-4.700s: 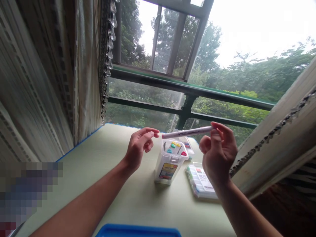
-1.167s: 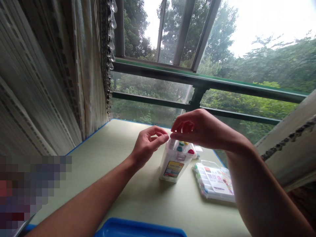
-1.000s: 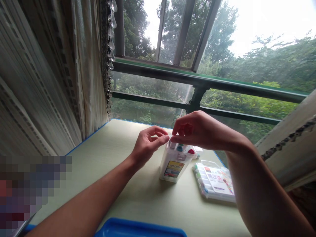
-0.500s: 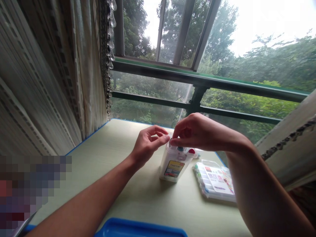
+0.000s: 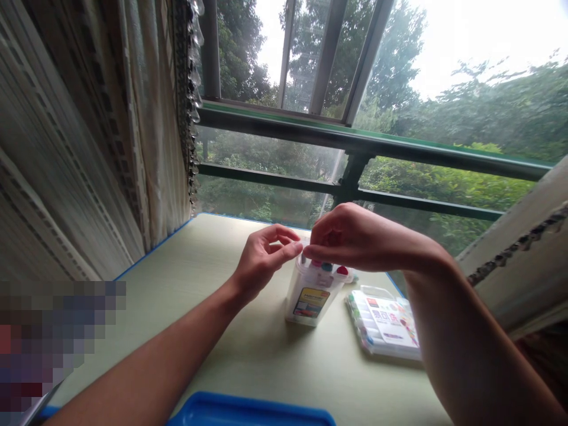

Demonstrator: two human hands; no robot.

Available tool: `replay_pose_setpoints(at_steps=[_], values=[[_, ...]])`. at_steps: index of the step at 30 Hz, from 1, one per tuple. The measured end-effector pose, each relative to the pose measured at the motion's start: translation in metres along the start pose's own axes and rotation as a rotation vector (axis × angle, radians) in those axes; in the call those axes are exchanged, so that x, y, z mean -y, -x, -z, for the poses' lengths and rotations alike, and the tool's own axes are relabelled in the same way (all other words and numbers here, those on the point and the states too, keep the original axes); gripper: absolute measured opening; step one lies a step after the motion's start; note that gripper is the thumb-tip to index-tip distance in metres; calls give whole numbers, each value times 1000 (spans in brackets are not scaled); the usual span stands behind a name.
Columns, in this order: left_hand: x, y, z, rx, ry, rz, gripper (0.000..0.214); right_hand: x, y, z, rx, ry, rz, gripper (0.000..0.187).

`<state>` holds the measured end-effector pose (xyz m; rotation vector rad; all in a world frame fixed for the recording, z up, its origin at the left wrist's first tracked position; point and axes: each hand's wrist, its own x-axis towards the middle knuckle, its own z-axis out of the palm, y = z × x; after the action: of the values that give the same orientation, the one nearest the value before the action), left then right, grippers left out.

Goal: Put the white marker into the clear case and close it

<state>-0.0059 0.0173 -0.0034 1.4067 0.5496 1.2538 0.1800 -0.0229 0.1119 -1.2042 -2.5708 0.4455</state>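
Note:
A clear plastic container (image 5: 296, 307) with a yellow-and-dark label stands upright on the table, holding several markers. Red (image 5: 342, 270), teal (image 5: 327, 267) and pink (image 5: 316, 262) marker ends show at its rim. My right hand (image 5: 350, 239) arches over the opening from the right, wrist bent, fingers pinched down at the rim. A small dark tip shows by its fingertips; what it grips is mostly hidden. From the left, my left hand (image 5: 266, 254) reaches the same rim, thumb and fingertips nearly together. Whatever lies between them is too small to make out.
A flat clear case of markers (image 5: 390, 325) with a printed cover lies right of the container, partly behind my right forearm. A blue tray (image 5: 252, 408) sits at the near edge of the pale table (image 5: 186, 349). Curtains and a railed window border the table.
Both hands stay at the container's rim with very small finger movements. A pink marker end now shows below my right hand. The view has shifted slightly.

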Motion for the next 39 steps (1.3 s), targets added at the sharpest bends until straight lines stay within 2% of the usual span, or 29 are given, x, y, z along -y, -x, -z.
replay_pose_setpoints(at_steps=[17,28,39], values=[[0,-1,0,8,-10,-4,31,0,-1,0,-31,-13,80,38],[-1,-1,0,6,-15,11,31,3,0,2,23,-90,79,28],[0,0,-1,-2,0,-3,27,2,1,1,17,-68,-5,44]])
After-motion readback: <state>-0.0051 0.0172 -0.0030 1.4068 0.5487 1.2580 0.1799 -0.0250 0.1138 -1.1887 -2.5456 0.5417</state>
